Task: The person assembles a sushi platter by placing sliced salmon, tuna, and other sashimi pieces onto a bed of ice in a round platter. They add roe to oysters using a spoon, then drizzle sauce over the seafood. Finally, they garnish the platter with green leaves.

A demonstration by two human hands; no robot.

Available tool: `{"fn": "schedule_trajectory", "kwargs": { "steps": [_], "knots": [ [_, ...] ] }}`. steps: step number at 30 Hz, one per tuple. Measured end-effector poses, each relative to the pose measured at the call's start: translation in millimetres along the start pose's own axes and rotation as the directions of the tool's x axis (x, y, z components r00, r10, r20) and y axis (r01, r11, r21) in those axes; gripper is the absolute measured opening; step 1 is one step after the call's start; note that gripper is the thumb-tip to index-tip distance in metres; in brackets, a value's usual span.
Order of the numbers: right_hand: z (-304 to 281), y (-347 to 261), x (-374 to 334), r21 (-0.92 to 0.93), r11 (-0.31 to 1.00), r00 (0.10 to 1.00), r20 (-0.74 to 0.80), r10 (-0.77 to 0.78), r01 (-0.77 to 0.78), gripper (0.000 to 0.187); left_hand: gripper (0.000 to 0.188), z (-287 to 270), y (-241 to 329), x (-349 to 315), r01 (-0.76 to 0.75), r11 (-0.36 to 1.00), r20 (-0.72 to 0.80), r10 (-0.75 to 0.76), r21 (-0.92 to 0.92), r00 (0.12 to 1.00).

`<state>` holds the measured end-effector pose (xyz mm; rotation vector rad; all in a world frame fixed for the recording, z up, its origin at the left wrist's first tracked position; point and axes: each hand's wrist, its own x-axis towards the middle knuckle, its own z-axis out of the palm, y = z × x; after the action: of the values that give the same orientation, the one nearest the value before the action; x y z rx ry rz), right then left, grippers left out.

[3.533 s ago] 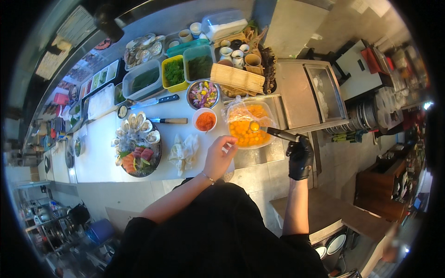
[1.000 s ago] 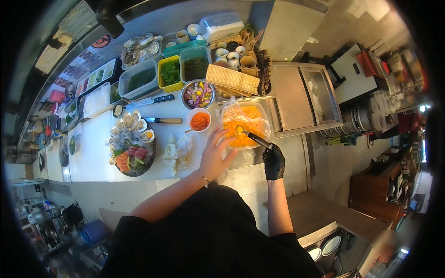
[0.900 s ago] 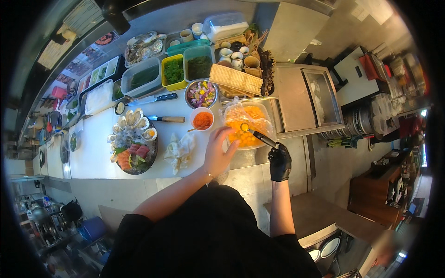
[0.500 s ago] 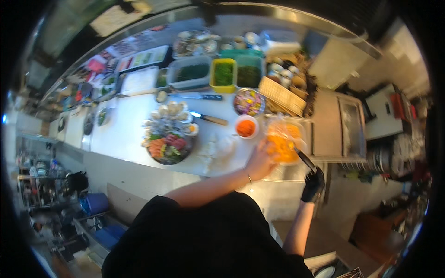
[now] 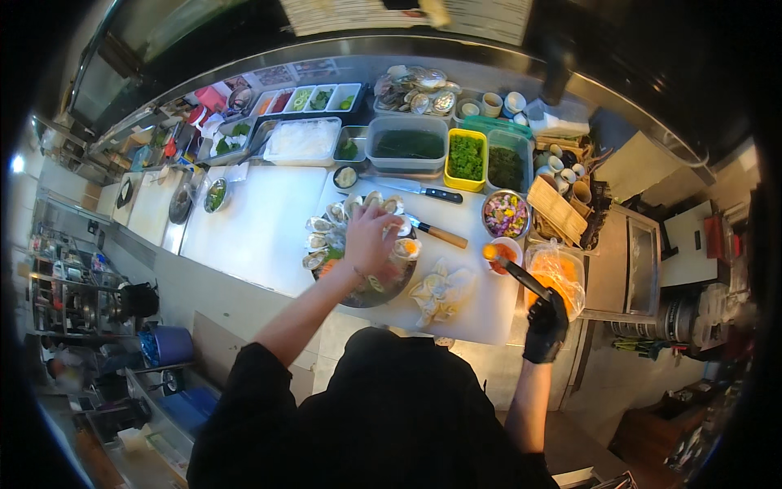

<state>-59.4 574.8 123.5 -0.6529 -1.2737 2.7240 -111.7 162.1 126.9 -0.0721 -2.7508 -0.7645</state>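
My bare left hand (image 5: 373, 240) is over a round platter (image 5: 371, 297) of oysters on the half shell (image 5: 316, 241), fingers apart and reaching down among the shells. It hides the middle of the platter; whether the fingertips touch a shell I cannot make out. An oyster with an orange topping (image 5: 406, 248) sits on the platter's right side. My right hand (image 5: 546, 330), in a black glove, is closed round a dark-handled spoon (image 5: 525, 279). Its tip carries an orange topping, over a white cup of orange-red food (image 5: 507, 254). Next to it stands a plastic-covered container of orange food (image 5: 562, 269).
Two knives, a black-handled one (image 5: 444, 196) and a wooden-handled one (image 5: 448, 237), lie behind the platter. A crumpled cloth (image 5: 442, 289) is on the white board (image 5: 489, 318). A bowl of chopped colourful food (image 5: 506, 214) and a yellow tub of greens (image 5: 466, 155) stand behind.
My left hand has moved left from the orange food container to the oyster platter. My right hand has brought the spoon from that container to above the white cup. The view has shifted.
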Motion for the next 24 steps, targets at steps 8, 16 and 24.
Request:
{"fn": "schedule_trajectory", "kwargs": {
  "steps": [8, 16, 24],
  "knots": [
    [123.0, 106.4, -7.0, -0.073, 0.978, 0.98, -0.046, 0.193, -0.196, 0.028, 0.044, 4.1, -79.4, 31.2, -0.35, 0.934, 0.242, 0.323, 0.074, 0.915],
    [147.8, 161.6, 1.2, -0.433, 0.9, 0.998, 0.011, -0.055, 0.054, 0.026, 0.052, 9.6, -100.7, 39.6, -0.412, 0.911, 0.312, 0.388, 0.011, 0.867],
    [154.8, 150.6, -26.3, -0.654, 0.23, 0.693, 0.676, -0.248, 0.72, 0.023, 0.052, 15.3, -101.0, 30.1, -0.482, 0.871, 0.262, 0.446, 0.092, 0.856]
  ]
}}
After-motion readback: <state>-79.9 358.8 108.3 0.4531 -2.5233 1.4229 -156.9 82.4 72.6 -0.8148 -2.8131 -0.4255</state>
